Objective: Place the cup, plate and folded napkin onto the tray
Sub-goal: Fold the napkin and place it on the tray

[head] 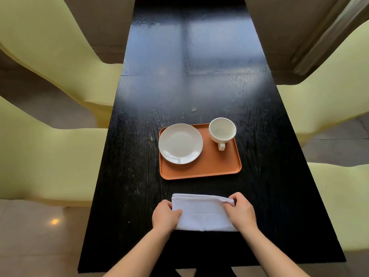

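An orange tray (215, 166) lies on the black table. A white plate (180, 143) rests on its left half, slightly over the tray's left rim. A white cup (222, 131) stands upright in the far right corner, handle pointing toward me. A white folded napkin (201, 211) lies on the table just in front of the tray. My left hand (164, 215) grips the napkin's left edge. My right hand (239, 210) pinches its far right corner.
The long black table (189, 86) stretches away from me. Pale yellow chairs (50, 156) flank it on the left, and more chairs (329, 108) on the right. The table's near edge lies under my forearms.
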